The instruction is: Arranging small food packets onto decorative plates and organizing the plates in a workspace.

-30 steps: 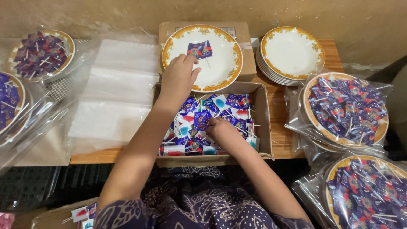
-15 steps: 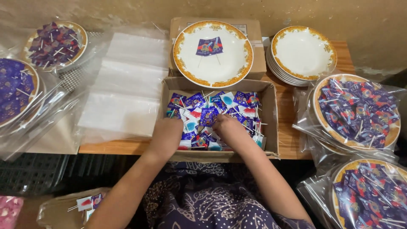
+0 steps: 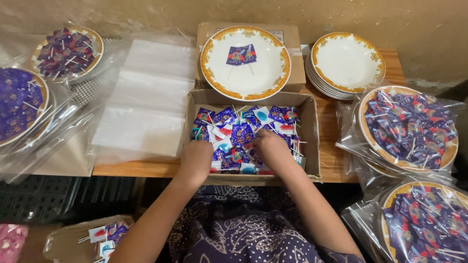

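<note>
Cardboard forms the open box (image 3: 312, 141) at the table's near edge, and it is taken as the landmark. Both hands are sunk in the wrapped lollipops (image 3: 243, 131) heaped inside it. The left hand (image 3: 196, 160) is curled at the box's near-left corner, fingers together over the sweets; whether any is gripped cannot be told. The right hand (image 3: 269, 148) is bent at the box's middle, fingertips buried among wrappers, its grip likewise hidden. Gathering from the heap is judged to be the step in hand; a firm pinch on the sticks would be called for before anything is lifted.

Just beyond the box, a gold-rimmed plate (image 3: 273, 78) bearing 2 blue lollipops is seen. To the box's far right, a stack of empty plates (image 3: 346, 63) is set; bagged, filled plates (image 3: 409, 129) lie to its right. Clear plastic bags (image 3: 146, 102) are spread on its left. A wooden table (image 3: 334, 160) against a bare plaster wall (image 3: 146, 14) carries everything.
</note>
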